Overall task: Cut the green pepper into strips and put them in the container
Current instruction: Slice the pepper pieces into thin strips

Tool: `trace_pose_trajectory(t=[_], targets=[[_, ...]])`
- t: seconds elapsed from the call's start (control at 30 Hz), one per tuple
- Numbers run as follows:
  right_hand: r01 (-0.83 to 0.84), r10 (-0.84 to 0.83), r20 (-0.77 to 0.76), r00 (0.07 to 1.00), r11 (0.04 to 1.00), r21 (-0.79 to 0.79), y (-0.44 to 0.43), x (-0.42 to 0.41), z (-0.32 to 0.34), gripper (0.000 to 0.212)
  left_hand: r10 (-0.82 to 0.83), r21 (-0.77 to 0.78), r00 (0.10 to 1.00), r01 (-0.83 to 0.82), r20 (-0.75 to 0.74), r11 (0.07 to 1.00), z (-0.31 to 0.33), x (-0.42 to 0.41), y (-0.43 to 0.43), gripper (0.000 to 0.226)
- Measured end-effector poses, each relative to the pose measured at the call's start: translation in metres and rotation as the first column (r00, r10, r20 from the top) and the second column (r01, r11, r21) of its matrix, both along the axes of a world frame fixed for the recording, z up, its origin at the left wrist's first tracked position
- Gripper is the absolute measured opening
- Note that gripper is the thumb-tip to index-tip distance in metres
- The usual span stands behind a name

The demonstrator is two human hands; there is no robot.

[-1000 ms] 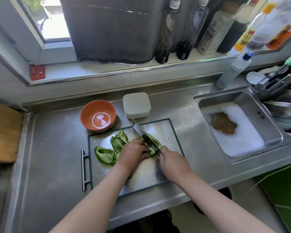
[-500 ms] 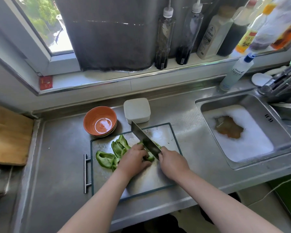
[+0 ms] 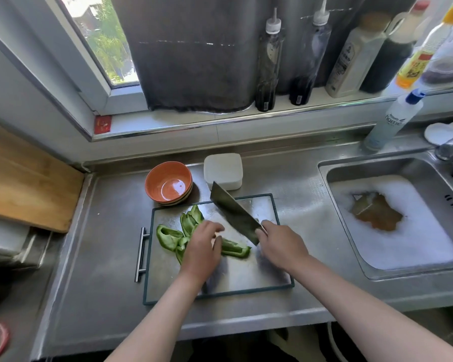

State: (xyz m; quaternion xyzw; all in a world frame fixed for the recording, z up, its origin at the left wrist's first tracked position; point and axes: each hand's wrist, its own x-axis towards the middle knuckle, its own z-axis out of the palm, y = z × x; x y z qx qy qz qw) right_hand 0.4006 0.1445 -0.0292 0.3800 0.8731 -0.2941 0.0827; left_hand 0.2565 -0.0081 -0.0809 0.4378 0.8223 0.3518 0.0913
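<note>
Several green pepper pieces lie on the left half of a steel cutting board. One long pepper piece lies in the board's middle. My left hand rests on its left end with the fingers loosely spread. My right hand grips the handle of a cleaver, whose blade is lifted and points to the back left, above the board. A white lidded container stands just behind the board.
An orange bowl sits left of the white container. A sink full of foam lies to the right. Bottles line the windowsill. A wooden board lies at the far left.
The cleaver has lifted off the pepper and swung up. My left hand has opened and slid back, uncovering a long pepper piece. The camera has moved closer.
</note>
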Motion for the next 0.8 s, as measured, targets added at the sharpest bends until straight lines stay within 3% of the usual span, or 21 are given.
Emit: trace_pose_trajectory(t=[0.23, 0.37, 0.53, 0.7, 0.8], targets=[[0.143, -0.155, -0.123, 0.98, 0.985, -0.096, -0.003, 0.007, 0.022, 0.037, -0.07, -0.345, 0.989, 0.112, 0.132, 0.932, -0.002, 0.002, -0.001, 0.032], [0.248, -0.269, -0.114, 0.956, 0.954, -0.171, -0.026, 0.011, 0.028, 0.036, -0.03, -0.301, 0.99, 0.07, 0.135, 0.951, -0.007, 0.001, -0.007, 0.018], [0.323, -0.336, -0.03, 0.942, 0.924, -0.204, -0.057, 0.025, 0.022, 0.034, -0.076, -0.255, 0.988, 0.109, 0.136, 0.961, -0.014, 0.001, -0.023, 0.017], [0.405, -0.407, 0.038, 0.913, 0.889, -0.214, -0.076, 0.041, 0.013, 0.036, -0.156, -0.36, 0.987, 0.13, -0.042, 0.924, -0.015, 0.005, -0.032, 0.027], [0.449, -0.449, 0.051, 0.892, 0.868, -0.214, -0.082, 0.052, 0.011, 0.036, -0.171, -0.31, 0.983, 0.144, -0.062, 0.94, -0.021, 0.009, -0.032, 0.02]])
